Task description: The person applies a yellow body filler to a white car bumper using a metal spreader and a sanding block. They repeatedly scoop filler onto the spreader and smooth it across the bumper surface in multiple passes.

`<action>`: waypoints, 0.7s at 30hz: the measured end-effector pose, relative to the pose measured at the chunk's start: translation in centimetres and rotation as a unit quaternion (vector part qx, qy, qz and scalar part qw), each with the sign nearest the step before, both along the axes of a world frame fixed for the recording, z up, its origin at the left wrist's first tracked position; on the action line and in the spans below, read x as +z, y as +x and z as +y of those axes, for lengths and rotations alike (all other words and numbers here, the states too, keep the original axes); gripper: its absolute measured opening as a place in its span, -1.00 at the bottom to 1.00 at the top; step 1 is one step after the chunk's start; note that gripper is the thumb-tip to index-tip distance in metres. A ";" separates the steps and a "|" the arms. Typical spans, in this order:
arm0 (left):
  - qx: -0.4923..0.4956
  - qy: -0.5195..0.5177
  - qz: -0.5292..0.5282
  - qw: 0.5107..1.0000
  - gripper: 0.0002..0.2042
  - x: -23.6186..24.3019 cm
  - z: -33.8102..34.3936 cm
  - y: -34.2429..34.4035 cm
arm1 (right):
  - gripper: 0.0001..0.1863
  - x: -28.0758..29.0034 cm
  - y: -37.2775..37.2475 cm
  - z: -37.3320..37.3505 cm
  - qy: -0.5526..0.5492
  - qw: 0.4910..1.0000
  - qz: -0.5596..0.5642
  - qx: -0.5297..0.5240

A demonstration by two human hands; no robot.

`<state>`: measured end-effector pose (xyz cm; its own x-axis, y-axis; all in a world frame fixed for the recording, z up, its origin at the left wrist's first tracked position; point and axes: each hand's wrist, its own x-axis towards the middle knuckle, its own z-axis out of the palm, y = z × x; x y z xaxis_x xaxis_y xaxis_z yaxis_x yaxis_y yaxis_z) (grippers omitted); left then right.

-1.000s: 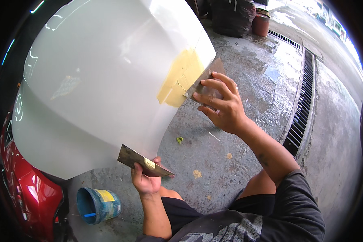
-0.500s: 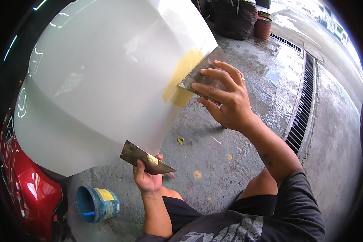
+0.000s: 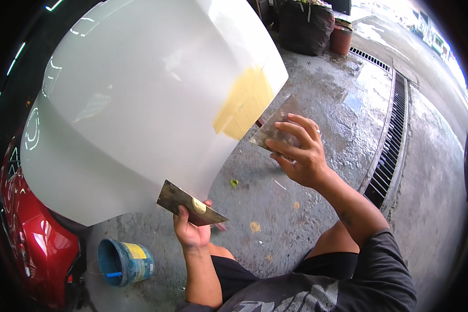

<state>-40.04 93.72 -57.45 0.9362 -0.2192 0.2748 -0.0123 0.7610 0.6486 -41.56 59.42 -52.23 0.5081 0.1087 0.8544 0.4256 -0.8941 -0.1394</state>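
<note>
A large white car hood (image 3: 135, 104) fills the upper left. Near its right edge lies a smooth patch of yellow body filler (image 3: 247, 101). My right hand (image 3: 304, 151) grips a thin, flat metal spreader (image 3: 278, 125), held just off the hood's edge and apart from the filler. Low at the hood's near corner, my left hand (image 3: 192, 231) holds a flat metal plate (image 3: 177, 196), thumb on top and fingers underneath. A small dab of cream-yellow filler (image 3: 198, 205) sits on that plate.
A blue bucket (image 3: 124, 264) stands on the grey floor at lower left, near a red car (image 3: 36, 234). Farther off are a black garbage bag (image 3: 307, 28) and a reddish bucket (image 3: 340, 39). A drain grate (image 3: 389, 140) runs along the right.
My right hand has drawn the spreader off the filler patch, down and to the right past the hood's edge. More of the patch now shows. My left hand has hardly moved.
</note>
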 end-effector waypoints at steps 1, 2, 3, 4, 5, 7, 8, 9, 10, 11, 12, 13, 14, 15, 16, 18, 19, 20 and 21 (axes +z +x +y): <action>0.000 0.007 -0.006 1.000 -0.60 -0.1 0.1 0.2 | -0.52 0.4 -0.1 -0.4 0.008 1.000 -0.011 0.004; 0.000 0.014 -0.013 1.000 -0.59 0.0 0.3 0.4 | -0.52 0.9 -0.1 -0.6 0.015 1.000 -0.022 0.008; 0.001 0.023 -0.015 1.000 -0.59 -0.2 0.4 0.3 | -0.51 2.2 0.1 -0.7 0.017 0.999 -0.032 -0.003; -0.005 0.019 -0.016 1.000 -0.59 -0.3 0.4 0.3 | -0.51 3.3 0.6 -1.1 0.024 0.999 -0.026 -0.003; -0.010 0.015 -0.016 1.000 -0.59 -0.4 0.4 0.3 | -0.51 4.2 1.2 -1.4 0.031 0.999 -0.021 -0.002; -0.014 0.005 -0.014 1.000 -0.58 -0.3 0.2 0.4 | -0.52 5.6 2.2 -2.0 0.024 1.000 -0.017 -0.001; -0.013 -0.002 -0.008 1.000 -0.58 -0.5 0.2 0.3 | -0.52 5.9 2.5 -2.1 0.021 1.000 -0.019 0.001; -0.011 -0.008 -0.001 1.000 -0.58 -0.6 0.3 0.3 | -0.53 6.1 2.9 -2.1 0.019 1.000 -0.022 0.006; -0.011 -0.010 -0.002 1.000 -0.58 -0.7 0.3 0.3 | -0.53 6.2 3.1 -2.0 0.017 0.999 -0.025 0.010; -0.011 -0.012 -0.003 1.000 -0.58 -0.7 0.4 0.3 | -0.53 6.2 3.2 -2.0 0.014 1.000 -0.025 0.009; -0.010 -0.013 -0.003 1.000 -0.57 -0.8 0.4 0.3 | -0.54 6.0 3.4 -1.9 0.011 1.000 -0.023 0.009; -0.014 -0.015 -0.004 1.000 -0.57 -0.8 0.5 0.2 | -0.54 5.9 3.6 -1.8 0.008 1.000 -0.022 0.009; -0.018 -0.016 -0.005 1.000 -0.57 -0.7 0.5 0.2 | -0.53 5.9 3.6 -1.7 0.005 1.000 -0.025 0.010; -0.023 -0.017 -0.005 1.000 -0.57 -0.5 0.3 0.2 | -0.52 5.7 3.7 -1.7 0.002 1.000 -0.027 0.010; -0.015 -0.018 0.009 1.000 -0.61 -0.2 0.1 0.1 | -0.50 5.5 3.7 -1.6 -0.001 1.000 -0.028 0.010; 0.000 -0.018 0.037 0.999 -0.68 0.7 -0.3 -0.3 | -0.52 4.6 3.9 -1.5 0.005 1.000 -0.023 0.010; -0.003 -0.017 0.039 0.999 -0.68 0.7 -0.3 -0.3 | -0.53 4.1 4.0 -1.4 0.009 1.000 -0.021 0.010; -0.007 -0.017 0.041 0.999 -0.68 0.7 -0.3 -0.4 | -0.53 3.4 3.9 -1.4 0.008 1.000 -0.018 0.010; -0.011 -0.018 0.041 0.999 -0.68 0.8 -0.3 -0.4 | -0.53 2.7 3.7 -1.6 0.006 1.000 -0.016 0.010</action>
<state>-40.46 93.40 -56.61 0.9510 -0.2316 0.2048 0.0578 0.7838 0.6184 -37.87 57.84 -49.53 0.4779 0.1085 0.8717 0.4485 -0.8834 -0.1359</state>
